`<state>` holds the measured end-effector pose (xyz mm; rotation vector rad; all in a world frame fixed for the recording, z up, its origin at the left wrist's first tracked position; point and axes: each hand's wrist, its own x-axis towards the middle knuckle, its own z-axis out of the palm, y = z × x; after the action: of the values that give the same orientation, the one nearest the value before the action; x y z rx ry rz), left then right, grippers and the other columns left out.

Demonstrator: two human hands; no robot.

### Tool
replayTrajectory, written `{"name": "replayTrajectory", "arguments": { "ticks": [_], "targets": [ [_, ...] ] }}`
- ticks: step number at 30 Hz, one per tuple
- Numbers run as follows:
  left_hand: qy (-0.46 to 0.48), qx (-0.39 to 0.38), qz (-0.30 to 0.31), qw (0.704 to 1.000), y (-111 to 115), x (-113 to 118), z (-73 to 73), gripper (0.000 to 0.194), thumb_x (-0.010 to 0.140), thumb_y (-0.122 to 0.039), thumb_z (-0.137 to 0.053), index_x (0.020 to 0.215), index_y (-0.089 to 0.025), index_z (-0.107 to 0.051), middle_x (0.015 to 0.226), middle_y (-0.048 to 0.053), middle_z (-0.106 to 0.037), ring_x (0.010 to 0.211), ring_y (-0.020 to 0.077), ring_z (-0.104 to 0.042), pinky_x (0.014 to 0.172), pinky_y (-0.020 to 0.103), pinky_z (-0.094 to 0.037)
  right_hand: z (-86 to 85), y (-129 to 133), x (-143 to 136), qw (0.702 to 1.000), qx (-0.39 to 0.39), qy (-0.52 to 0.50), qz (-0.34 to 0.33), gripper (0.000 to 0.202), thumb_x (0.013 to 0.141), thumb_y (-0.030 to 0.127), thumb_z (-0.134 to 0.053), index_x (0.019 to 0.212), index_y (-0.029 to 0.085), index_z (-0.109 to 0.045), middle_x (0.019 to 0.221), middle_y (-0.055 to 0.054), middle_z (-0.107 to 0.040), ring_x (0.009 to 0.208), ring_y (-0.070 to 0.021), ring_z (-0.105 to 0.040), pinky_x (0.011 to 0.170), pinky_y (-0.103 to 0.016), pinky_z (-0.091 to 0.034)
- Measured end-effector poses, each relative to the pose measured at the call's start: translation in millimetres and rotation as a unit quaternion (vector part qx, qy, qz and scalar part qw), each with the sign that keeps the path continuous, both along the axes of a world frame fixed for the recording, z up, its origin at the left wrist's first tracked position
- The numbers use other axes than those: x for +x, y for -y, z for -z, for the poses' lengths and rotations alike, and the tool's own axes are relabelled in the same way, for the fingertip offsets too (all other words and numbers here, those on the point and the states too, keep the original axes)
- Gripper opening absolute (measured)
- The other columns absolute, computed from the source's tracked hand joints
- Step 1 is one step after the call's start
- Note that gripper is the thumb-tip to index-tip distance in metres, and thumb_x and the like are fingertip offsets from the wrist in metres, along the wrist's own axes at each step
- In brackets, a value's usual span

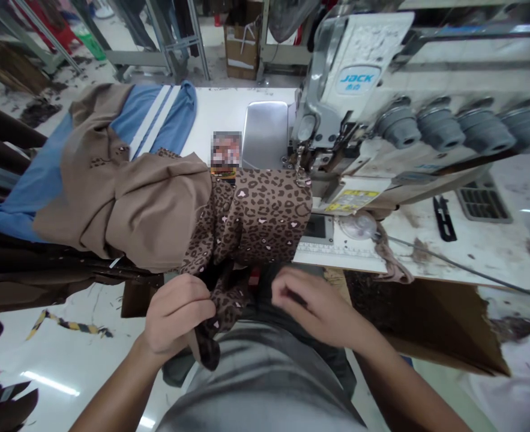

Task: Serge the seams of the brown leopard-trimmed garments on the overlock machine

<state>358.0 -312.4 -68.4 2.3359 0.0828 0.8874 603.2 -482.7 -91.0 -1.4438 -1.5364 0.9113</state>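
Observation:
My left hand [181, 312] is closed on the hanging end of a leopard-print fabric piece [271, 207], just below the table's front edge. Part of this brown cloth lies flat up to the presser foot of the sewing machine [325, 141]. Plain brown fabric [156, 210] is bunched on the left, against the print. My right hand [312, 303] is over my lap, right of the hanging cloth and apart from it. Its fingers are curled in, and no object shows in them.
A blue garment with white stripes [156, 117] lies at the back left of the table. Black thread snips [445, 219] rest on the right, beside a grey cable [427, 252]. A cardboard box [445, 333] stands below the table. Dark cloth hangs at the left.

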Motion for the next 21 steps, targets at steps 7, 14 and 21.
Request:
{"name": "replayTrajectory", "arguments": {
  "ticks": [7,14,21],
  "targets": [
    [-0.067,0.026,0.036,0.997,-12.4,9.7,-21.9,0.02,0.104,-0.022,-0.052,0.092,-0.017,-0.068,0.079,0.009,-0.065,0.075,0.0193,-0.063,0.066,0.031,-0.053,6.0,-31.4,-30.9,0.996,0.084,0.032,0.012,0.077,0.085,0.05,-0.087,0.148,0.023,-0.052,0.136,-0.013,-0.067,0.118,-0.0264,-0.068,0.099,-0.036,-0.056],
    [-0.133,0.044,0.015,0.99,-57.0,17.1,-61.4,0.024,0.106,-0.031,-0.051,0.099,-0.02,-0.072,0.091,0.009,-0.075,0.085,0.0199,-0.072,0.077,0.029,-0.058,-6.7,-50.8,-28.9,0.99,0.088,0.112,-0.023,0.015,0.106,0.027,-0.06,0.11,0.023,-0.075,0.093,0.0,-0.08,0.081,-0.0159,-0.074,0.07,-0.023,-0.049],
    [-0.088,0.025,-0.095,0.991,-78.1,137.0,-73.9,0.011,0.089,-0.031,-0.078,0.089,-0.021,-0.074,0.085,0.0,-0.074,0.078,0.0166,-0.068,0.076,0.027,-0.054,14.2,-20.3,-5.6,0.972,0.152,0.029,0.178,0.032,0.108,0.029,-0.056,0.079,0.02,-0.067,0.118,-0.009,-0.073,0.096,-0.0186,-0.072,0.084,-0.027,-0.054]
  ]
}}
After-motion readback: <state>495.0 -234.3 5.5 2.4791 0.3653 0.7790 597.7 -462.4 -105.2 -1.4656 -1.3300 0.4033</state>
